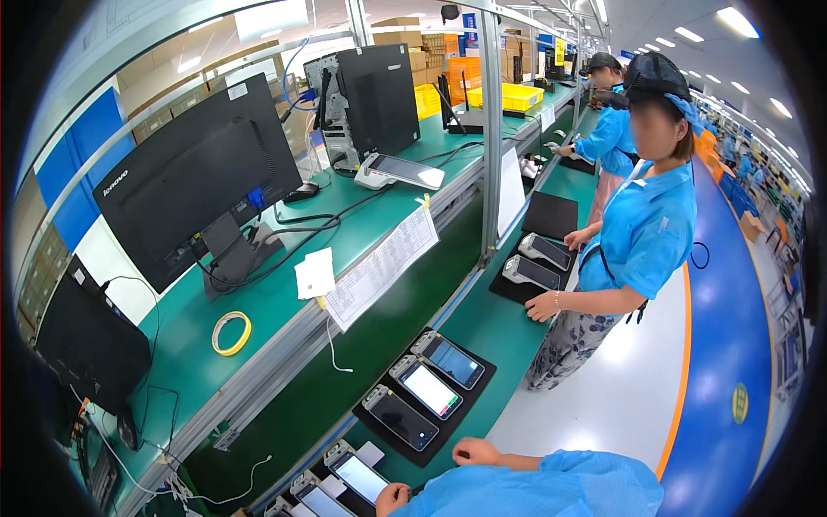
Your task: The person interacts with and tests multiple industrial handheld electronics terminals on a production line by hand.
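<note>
My left hand [394,498] is at the lower edge with fingers curled, beside a handheld payment terminal [360,476] with a lit screen; whatever its fingers touch is hidden. Just above and to the right, my right hand [476,451] is closed in a loose fist, with nothing seen in it. It hovers near the right corner of a black mat [386,437]. Side by side on that mat lie a terminal with a dark screen [401,419], one with a bright white screen [428,390] and one with a bluish screen [455,362].
More terminals [319,500] lie at the bottom. Ahead, a co-worker [650,228] in blue has hands beside two terminals [531,272] on a black mat; another person stands farther off. The raised green shelf [284,293] holds a monitor [202,181], a computer tower [370,103], yellow tape [232,333] and hanging paper sheets [383,267].
</note>
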{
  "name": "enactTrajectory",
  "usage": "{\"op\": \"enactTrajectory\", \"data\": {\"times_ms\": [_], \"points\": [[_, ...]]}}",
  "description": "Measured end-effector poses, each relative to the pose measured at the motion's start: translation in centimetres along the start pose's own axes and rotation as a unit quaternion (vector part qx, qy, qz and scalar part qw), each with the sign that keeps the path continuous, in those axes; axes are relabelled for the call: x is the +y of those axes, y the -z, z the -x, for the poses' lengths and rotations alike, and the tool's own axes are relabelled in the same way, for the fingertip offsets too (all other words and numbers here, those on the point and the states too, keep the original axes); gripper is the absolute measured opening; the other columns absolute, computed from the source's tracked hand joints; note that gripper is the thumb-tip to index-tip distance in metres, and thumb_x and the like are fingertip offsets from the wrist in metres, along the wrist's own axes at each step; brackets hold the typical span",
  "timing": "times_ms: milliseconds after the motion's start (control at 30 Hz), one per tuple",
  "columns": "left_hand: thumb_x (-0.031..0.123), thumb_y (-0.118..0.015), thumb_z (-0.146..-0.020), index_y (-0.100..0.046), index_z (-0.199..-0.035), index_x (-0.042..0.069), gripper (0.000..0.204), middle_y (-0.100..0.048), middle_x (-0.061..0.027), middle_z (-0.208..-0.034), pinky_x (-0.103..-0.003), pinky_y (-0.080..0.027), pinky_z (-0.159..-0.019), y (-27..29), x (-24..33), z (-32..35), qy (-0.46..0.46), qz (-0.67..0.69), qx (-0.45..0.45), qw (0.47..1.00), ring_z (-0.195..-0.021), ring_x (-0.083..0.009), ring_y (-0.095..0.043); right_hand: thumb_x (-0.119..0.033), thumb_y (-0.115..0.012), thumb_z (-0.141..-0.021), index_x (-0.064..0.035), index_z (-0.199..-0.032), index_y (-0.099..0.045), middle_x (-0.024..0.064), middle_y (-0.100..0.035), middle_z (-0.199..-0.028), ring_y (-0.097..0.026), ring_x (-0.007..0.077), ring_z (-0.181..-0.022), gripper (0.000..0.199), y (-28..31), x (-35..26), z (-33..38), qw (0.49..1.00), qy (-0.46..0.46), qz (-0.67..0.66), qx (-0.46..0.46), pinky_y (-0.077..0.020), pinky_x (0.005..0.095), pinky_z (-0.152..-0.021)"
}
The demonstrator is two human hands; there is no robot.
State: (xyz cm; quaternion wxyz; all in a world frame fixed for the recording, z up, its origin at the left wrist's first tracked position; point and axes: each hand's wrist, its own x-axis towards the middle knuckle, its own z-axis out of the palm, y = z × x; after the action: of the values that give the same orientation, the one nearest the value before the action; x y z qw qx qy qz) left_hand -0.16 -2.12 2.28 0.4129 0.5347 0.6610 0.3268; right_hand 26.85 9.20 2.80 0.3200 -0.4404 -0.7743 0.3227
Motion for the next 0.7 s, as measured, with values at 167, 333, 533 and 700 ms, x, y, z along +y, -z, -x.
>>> {"op": "enactTrajectory", "data": {"times_ms": [167, 333, 533, 700], "points": [[0.021, -0.056, -0.092, -0.063, -0.096, 0.003, 0.020, -0.064, -0.0093, -0.081, -0.031, -0.048, -0.066, 2.5, 1.9, 2.2, -0.002, 0.045, 0.119, 0.992, -0.071, -0.0162, -0.059, -0.023, -0.058, -0.084, -0.0044, -0.098, -0.062, 0.0140, -0.067, -0.087, -0.064, 0.0295, -0.079, 0.024, -1.5, -1.5, -0.1, 0.947, -0.111, -0.089, -0.287, -0.0492, 0.0393, -0.070], [0.019, -0.055, -0.092, -0.062, -0.095, 0.000, 0.021, -0.063, -0.0071, -0.081, -0.028, -0.044, -0.058, 9.1, -0.6, 8.9, 0.135, 0.055, 0.362, 0.921, -0.065, -0.0136, -0.055, -0.023, -0.059, -0.084, -0.0011, -0.110, -0.059, 0.0120, -0.067, -0.088, -0.065, 0.0266, -0.081, 0.034, -8.5, -2.4, -0.4, 0.925, -0.067, -0.050, -0.371, -0.0502, 0.0368, -0.070], [0.017, -0.054, -0.090, -0.062, -0.094, 0.004, 0.016, -0.064, -0.0099, -0.077, -0.028, -0.048, -0.056, 14.1, -9.5, 18.8, 0.221, 0.201, 0.486, 0.822, -0.069, -0.0177, -0.060, -0.020, -0.064, -0.079, 0.0019, -0.111, -0.060, 0.0098, -0.069, -0.088, -0.067, 0.0201, -0.079, 0.039, -14.3, -4.5, -0.7, 0.925, -0.136, -0.089, -0.342, -0.0520, 0.0334, -0.069], [0.013, -0.054, -0.088, -0.062, -0.099, 0.000, 0.018, -0.064, -0.0143, -0.083, -0.033, -0.047, -0.065, 15.2, -13.5, 22.0, 0.229, 0.056, 0.477, 0.847, -0.075, -0.0244, -0.060, -0.019, -0.064, -0.074, 0.0000, -0.089, -0.069, 0.0072, -0.068, -0.073, -0.067, 0.0191, -0.070, 0.025, -16.1, -6.9, -1.5, 0.897, -0.344, -0.123, -0.249, -0.0522, 0.0323, -0.066]]}}
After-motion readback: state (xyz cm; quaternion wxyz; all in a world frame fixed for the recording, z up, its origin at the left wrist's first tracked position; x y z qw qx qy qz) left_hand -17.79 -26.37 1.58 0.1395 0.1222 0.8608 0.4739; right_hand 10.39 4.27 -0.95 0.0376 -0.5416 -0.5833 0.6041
